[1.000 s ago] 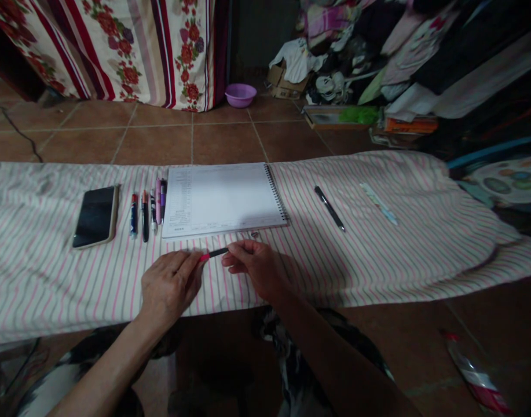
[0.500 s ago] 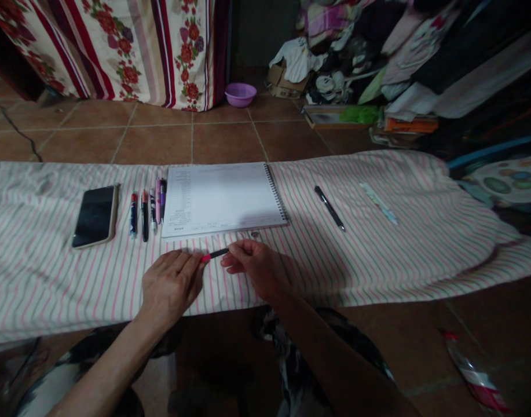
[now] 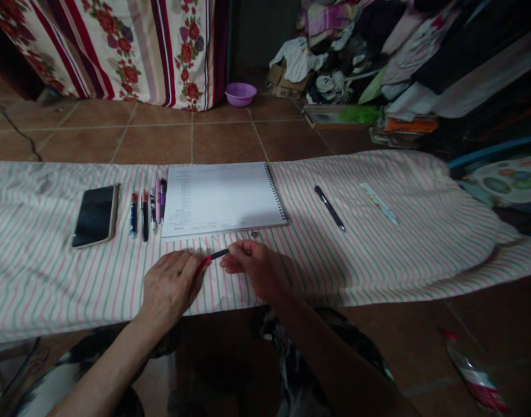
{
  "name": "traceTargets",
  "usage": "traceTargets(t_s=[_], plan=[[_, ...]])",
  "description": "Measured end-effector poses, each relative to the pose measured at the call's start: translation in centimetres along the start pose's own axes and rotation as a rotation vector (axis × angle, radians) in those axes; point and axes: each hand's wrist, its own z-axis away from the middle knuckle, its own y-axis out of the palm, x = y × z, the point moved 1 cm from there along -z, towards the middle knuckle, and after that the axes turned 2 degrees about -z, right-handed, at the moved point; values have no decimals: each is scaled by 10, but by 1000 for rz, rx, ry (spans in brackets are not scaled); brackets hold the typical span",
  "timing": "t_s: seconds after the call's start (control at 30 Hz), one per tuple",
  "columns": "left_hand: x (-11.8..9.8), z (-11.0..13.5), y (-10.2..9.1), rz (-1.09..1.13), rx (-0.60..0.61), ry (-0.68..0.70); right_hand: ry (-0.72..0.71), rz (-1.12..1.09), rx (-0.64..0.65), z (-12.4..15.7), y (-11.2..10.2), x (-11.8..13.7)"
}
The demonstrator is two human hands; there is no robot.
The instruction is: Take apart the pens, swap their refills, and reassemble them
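Between my two hands is a slim pen (image 3: 219,254), black on the right with a pink-red part at the left. My left hand (image 3: 172,284) is closed round the pink end, which its fingers mostly hide. The thumb and fingertips of my right hand (image 3: 254,263) pinch the black end. Just beyond my hands lies an open spiral notebook (image 3: 230,197), its page mostly blank with faint print along the left and lower edges. A small dark object (image 3: 255,234), too small to name, rests by the notebook's near edge.
Left of the notebook lie several pens (image 3: 144,214) and a phone (image 3: 95,215). A black pen (image 3: 329,208) and a pale patterned pen-like stick (image 3: 378,202) lie to the right. Striped cloth (image 3: 399,249) covers the surface. On the floor are a bottle (image 3: 476,370) and a purple basin (image 3: 241,94).
The fingers of my left hand have slid slightly right along the pen, covering more of its pink part. My right hand stays almost in place.
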Motion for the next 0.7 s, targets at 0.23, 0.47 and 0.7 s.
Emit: traceTargets(t_s=[0.23, 0.47, 0.7], plan=[[0, 1, -1, -20, -36, 4, 7, 11, -13, 0, 2, 2], [1, 2, -2, -26, -56, 4, 3, 1, -11, 2, 3, 3], [3, 3, 0, -34, -49, 30, -9, 16, -8, 1, 1, 1]])
